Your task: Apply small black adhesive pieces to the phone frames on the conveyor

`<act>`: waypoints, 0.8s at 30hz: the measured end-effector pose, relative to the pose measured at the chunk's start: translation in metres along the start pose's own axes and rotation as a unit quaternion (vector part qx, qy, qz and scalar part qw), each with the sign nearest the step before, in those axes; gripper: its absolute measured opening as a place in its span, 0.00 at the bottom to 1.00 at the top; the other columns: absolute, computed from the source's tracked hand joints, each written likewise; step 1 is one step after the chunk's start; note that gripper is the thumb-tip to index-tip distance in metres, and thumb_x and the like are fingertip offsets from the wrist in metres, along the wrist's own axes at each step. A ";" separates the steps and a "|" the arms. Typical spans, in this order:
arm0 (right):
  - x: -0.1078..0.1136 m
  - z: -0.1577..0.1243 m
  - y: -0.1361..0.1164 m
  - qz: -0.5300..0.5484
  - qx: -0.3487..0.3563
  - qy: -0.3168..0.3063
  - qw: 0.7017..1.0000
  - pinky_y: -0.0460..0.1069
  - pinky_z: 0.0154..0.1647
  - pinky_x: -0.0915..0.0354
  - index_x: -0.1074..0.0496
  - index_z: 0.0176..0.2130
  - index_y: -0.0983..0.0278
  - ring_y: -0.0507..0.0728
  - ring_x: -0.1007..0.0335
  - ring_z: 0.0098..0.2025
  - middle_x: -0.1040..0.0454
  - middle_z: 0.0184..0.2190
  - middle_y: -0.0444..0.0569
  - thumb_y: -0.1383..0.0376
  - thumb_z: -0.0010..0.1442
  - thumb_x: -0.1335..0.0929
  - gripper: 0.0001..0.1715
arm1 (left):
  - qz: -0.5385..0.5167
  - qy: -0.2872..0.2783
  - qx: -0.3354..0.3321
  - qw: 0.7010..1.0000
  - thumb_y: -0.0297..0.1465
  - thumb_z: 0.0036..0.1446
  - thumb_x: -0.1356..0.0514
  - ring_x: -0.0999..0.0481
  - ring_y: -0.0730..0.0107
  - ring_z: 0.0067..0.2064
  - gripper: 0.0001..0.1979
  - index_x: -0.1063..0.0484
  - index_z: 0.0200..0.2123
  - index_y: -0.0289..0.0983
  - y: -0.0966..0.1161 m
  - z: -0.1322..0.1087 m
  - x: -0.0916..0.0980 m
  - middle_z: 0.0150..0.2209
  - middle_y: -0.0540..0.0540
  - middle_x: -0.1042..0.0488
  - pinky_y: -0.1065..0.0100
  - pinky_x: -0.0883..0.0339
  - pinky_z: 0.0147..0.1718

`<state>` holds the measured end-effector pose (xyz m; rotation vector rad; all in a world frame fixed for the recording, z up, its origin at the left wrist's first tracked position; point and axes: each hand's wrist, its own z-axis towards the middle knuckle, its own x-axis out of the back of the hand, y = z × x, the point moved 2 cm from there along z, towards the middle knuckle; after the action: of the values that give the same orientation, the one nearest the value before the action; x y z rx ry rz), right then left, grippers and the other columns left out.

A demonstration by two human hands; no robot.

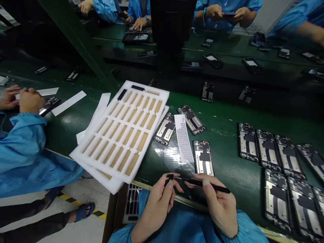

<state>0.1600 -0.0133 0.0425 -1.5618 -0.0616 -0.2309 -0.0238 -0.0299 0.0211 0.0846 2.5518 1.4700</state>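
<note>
Near the table's front edge, my left hand (160, 199) pinches a small black part (169, 177) between thumb and fingers. My right hand (220, 206) is closed around black tweezers (215, 186), whose tips point left toward that part. Just beyond my hands lies an opened phone body (203, 158) with a silvery middle. Two more, a phone body (191, 118) and a phone body (165, 131), rest farther back. Between them is a white sheet (182, 138) with rows of small black dots, partly over a clear dotted sheet (165, 158).
White foam trays (145, 135) with slots are stacked at left, overhanging the front edge. Several phone bodies (268, 148) stand in rows at right. A co-worker's hand (30, 100) works at far left. A green post (83, 44) and a dark raised shelf lie behind; other people work beyond.
</note>
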 end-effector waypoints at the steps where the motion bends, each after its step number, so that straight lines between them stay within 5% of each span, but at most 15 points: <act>1: -0.002 0.001 -0.003 0.017 -0.007 -0.005 1.000 0.44 0.39 0.20 0.17 0.41 0.58 0.57 0.15 0.36 0.15 0.37 0.49 0.59 0.69 0.32 0.12 | -0.088 -0.021 0.022 0.996 0.40 0.71 0.50 0.38 0.78 0.22 0.18 0.32 0.56 0.38 0.003 0.002 -0.006 0.37 0.46 0.26 0.73 0.42 0.18; 6: -0.010 0.005 -0.002 0.107 -0.047 -0.031 0.993 0.48 0.39 0.19 0.18 0.42 0.58 0.59 0.15 0.37 0.15 0.39 0.49 0.58 0.68 0.31 0.12 | -0.266 -0.047 0.053 0.961 0.38 0.67 0.43 0.42 0.82 0.19 0.16 0.31 0.52 0.35 0.013 0.004 -0.019 0.33 0.48 0.27 0.75 0.49 0.16; 18: -0.004 0.007 0.004 0.097 -0.038 -0.073 0.992 0.50 0.38 0.18 0.19 0.42 0.59 0.61 0.15 0.39 0.16 0.40 0.52 0.59 0.70 0.33 0.13 | -0.273 -0.057 0.071 0.958 0.37 0.67 0.42 0.42 0.83 0.17 0.15 0.31 0.51 0.34 0.017 0.002 -0.019 0.28 0.51 0.29 0.76 0.50 0.14; 24: 0.001 0.006 -0.003 -0.023 0.096 -0.095 0.991 0.45 0.42 0.20 0.20 0.45 0.57 0.56 0.16 0.40 0.15 0.39 0.47 0.67 0.69 0.34 0.13 | -0.256 -0.043 0.068 0.963 0.37 0.68 0.44 0.43 0.83 0.17 0.15 0.30 0.50 0.33 0.016 0.002 -0.019 0.28 0.50 0.28 0.76 0.49 0.14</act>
<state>0.1615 -0.0073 0.0453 -1.3866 -0.2625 -0.1085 -0.0058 -0.0227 0.0359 -0.4499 2.3537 1.0680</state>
